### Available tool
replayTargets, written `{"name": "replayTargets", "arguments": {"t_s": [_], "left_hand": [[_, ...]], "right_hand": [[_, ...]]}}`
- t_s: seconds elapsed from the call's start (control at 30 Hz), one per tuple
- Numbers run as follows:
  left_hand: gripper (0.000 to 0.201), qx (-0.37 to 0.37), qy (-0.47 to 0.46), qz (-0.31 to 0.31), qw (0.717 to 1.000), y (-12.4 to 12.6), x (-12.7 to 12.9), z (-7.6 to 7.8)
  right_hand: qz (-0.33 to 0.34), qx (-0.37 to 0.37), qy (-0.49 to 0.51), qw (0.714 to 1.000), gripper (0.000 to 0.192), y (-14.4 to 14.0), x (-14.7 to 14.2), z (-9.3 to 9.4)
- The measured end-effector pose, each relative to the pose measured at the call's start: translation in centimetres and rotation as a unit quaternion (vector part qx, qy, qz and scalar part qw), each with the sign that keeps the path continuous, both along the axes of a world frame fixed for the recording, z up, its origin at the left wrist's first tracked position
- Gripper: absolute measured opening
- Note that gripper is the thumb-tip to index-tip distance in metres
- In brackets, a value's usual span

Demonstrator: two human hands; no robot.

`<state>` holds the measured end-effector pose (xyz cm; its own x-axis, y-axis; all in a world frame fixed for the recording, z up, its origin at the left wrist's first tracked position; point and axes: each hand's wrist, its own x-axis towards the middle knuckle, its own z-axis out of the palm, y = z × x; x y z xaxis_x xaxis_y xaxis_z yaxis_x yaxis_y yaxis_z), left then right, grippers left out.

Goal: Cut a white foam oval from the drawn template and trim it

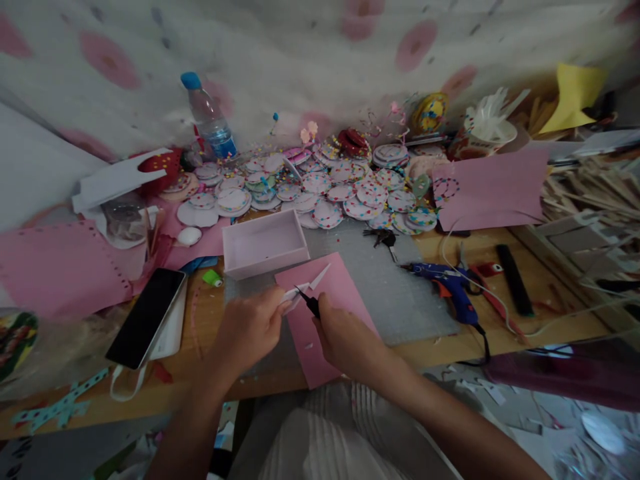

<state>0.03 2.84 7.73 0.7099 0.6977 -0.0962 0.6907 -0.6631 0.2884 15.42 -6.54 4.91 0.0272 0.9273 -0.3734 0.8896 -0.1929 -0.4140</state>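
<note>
My left hand [256,323] is closed, pinching a small white piece of paper [296,293] above a pink sheet [345,287]. My right hand [340,333] grips a slim black-handled tool [311,305] with a thin pointed tip. That tip meets the white paper; whether it is a blade or tweezers I cannot tell. A pointed white paper scrap [321,276] lies on the pink sheet just beyond the tip. Nearer my body, a tiny white scrap [309,346] rests on the same sheet. Behind my hands stands an open white box [265,241].
Several decorated paper discs [327,213] are heaped along the back, beside a water bottle [213,120]. A blue glue gun [453,287] and keys [383,238] lie on the right. On the left are a phone [147,319] and a green-capped item [213,278]. The table's front edge [420,353] is close.
</note>
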Motion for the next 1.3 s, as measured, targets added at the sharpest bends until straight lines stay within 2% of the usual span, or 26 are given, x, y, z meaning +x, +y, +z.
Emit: {"name": "replayTargets", "arguments": {"t_s": [0.17, 0.3, 0.5, 0.63, 0.77, 0.9, 0.97, 1.03, 1.1, 1.17, 1.23, 1.3], "left_hand": [[0.018, 0.009, 0.026, 0.014, 1.0, -0.7, 0.0, 0.0], [0.016, 0.005, 0.055, 0.044, 0.997, -2.1, -0.1, 0.7], [0.022, 0.072, -0.003, 0.043, 0.996, -5.8, -0.1, 2.0], [0.026, 0.097, -0.041, 0.068, 0.992, -6.8, -0.5, 2.3], [0.02, 0.007, -0.083, 0.125, 0.989, -6.5, -1.1, 2.0], [0.02, -0.117, -0.133, 0.175, 0.969, -5.6, -2.0, 2.0], [0.02, -0.206, -0.159, 0.186, 0.948, -4.6, -2.7, 2.4], [0.023, -0.307, -0.192, 0.196, 0.911, -3.4, -3.5, 2.8], [0.029, -0.399, -0.237, 0.227, 0.856, -2.6, -4.0, 2.8], [0.034, -0.462, -0.288, 0.269, 0.794, -2.2, -4.3, 2.5], [0.036, -0.498, -0.335, 0.297, 0.743, -2.1, -4.2, 1.6], [0.035, -0.526, -0.359, 0.317, 0.702, -2.0, -4.1, 0.5]], "right_hand": [[-0.013, -0.016, 0.014, 1.0, 0.01, -0.4, 0.3, 0.3], [-0.012, -0.032, 0.011, 0.999, 0.007, -1.5, 0.4, 1.6], [-0.007, -0.017, -0.016, 1.0, 0.013, -3.4, -0.1, 3.1], [0.0, 0.005, 0.0, 1.0, 0.014, -3.7, -0.4, 3.4], [0.016, 0.033, -0.002, 0.999, 0.014, -3.8, -0.2, 3.5], [0.046, 0.049, -0.008, 0.998, 0.016, -4.3, 0.3, 3.3], [0.052, 0.063, 0.01, 0.997, 0.016, -4.6, 0.4, 3.3], [0.051, 0.08, 0.04, 0.995, 0.015, -4.8, 0.5, 3.5], [0.047, 0.089, 0.063, 0.993, 0.013, -4.8, 0.5, 3.7], [0.044, 0.091, 0.071, 0.992, 0.013, -4.6, 0.6, 3.9], [0.046, 0.096, 0.082, 0.991, 0.013, -4.5, 0.6, 4.0], [0.057, 0.104, 0.106, 0.987, 0.014, -4.5, 0.7, 4.2]]}}
